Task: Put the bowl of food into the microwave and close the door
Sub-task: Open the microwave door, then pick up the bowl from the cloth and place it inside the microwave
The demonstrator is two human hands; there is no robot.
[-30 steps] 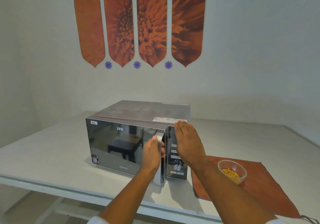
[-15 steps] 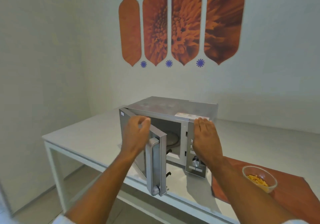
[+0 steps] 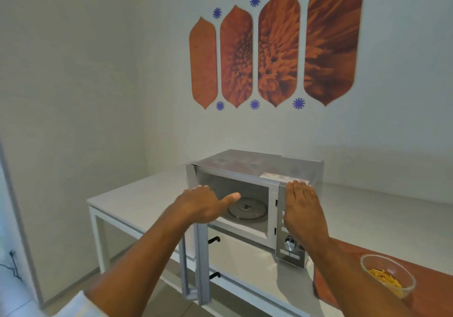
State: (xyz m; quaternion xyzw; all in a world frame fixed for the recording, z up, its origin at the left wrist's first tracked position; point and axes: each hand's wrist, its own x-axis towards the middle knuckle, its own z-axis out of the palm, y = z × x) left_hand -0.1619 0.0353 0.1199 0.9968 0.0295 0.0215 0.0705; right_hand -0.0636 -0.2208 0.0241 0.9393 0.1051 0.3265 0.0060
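Both arms stretched out in front, both hands open.

Left hand (image 3: 199, 206) palm down, fingers bent a little, thumb poking out to the right. Right hand (image 3: 302, 210) flat, fingers straight, close together and pointing up. Bare forearms, with a bit of white sleeve (image 3: 81, 304) low on the left arm.

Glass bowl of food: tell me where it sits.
The glass bowl of food sits lower right in the head view, on the orange cloth, right of the open microwave.
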